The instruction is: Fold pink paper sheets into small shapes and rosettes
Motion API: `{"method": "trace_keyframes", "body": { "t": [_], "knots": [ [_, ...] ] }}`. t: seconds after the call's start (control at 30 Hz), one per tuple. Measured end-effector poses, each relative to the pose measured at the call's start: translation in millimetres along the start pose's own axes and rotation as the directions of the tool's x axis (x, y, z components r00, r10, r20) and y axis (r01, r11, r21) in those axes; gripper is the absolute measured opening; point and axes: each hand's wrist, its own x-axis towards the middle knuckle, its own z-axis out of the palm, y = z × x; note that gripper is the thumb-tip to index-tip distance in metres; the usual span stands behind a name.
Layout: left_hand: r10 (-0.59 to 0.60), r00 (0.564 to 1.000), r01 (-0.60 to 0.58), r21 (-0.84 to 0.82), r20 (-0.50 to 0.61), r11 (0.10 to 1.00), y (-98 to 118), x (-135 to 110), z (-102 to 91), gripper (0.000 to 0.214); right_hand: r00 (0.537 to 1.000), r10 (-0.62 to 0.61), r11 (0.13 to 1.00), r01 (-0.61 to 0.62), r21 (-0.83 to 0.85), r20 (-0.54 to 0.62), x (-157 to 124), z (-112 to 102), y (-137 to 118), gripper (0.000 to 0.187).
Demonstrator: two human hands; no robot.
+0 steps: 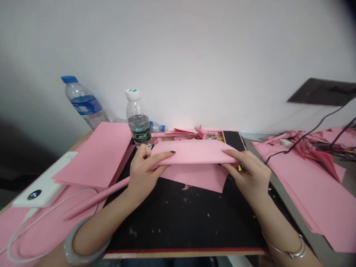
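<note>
Past the folded pink paper (191, 152), part-filled plastic bottles, one tilted (83, 102), one upright (138, 118)

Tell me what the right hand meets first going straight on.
The folded pink paper: fingertips of the right hand already touch its end, though depth is hard to judge from here.

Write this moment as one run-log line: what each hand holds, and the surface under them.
left hand: pinches folded pink paper | right hand: pinches same paper | surface: black board
</note>
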Motion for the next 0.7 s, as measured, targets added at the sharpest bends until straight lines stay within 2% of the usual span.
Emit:
{"method": "trace_keyframes", "body": {
  "t": [0.1,0.2,0.3,0.37,0.47,0.57,0.7],
  "knots": [
    [0.019,0.999,-0.017,0.047,-0.039,0.999,-1,1,-0.7,0.017,0.997,-0.013,1.0,0.011,-0.018,-0.078,1,1,2,0.016],
    [0.075,0.995,-0.072,0.049,-0.07,0.996,-3,2,-1.3,0.015,0.993,-0.045,0.998,0.051,0.049,-0.109,2,2,5,0.005],
    [0.162,0.985,-0.162,0.006,-0.052,0.987,-5,3,-2.4,0.015,0.987,-0.099,0.986,0.114,0.118,-0.128,3,1,8,0.009],
    [0.218,0.976,-0.218,-0.006,-0.028,0.976,-6,4,-3.3,0.018,0.979,-0.158,0.982,0.17,0.086,-0.13,3,0,8,0.014],
    [0.291,0.957,-0.291,0.014,0.006,0.957,-6,5,-3.8,0.019,0.972,-0.229,0.973,0.227,-0.038,-0.06,5,-1,3,0.017],
    [0.341,0.939,-0.342,0.003,0.036,0.94,-4,6,-3.2,0.018,0.975,-0.218,0.963,0.221,-0.151,0.039,6,-1,-11,0.022],
    [0.37,0.925,-0.359,-0.11,0.091,0.927,0,6,-2.6,0.016,0.969,-0.227,0.959,0.241,-0.147,0.102,5,-2,-25,0.015]
  ]
}}
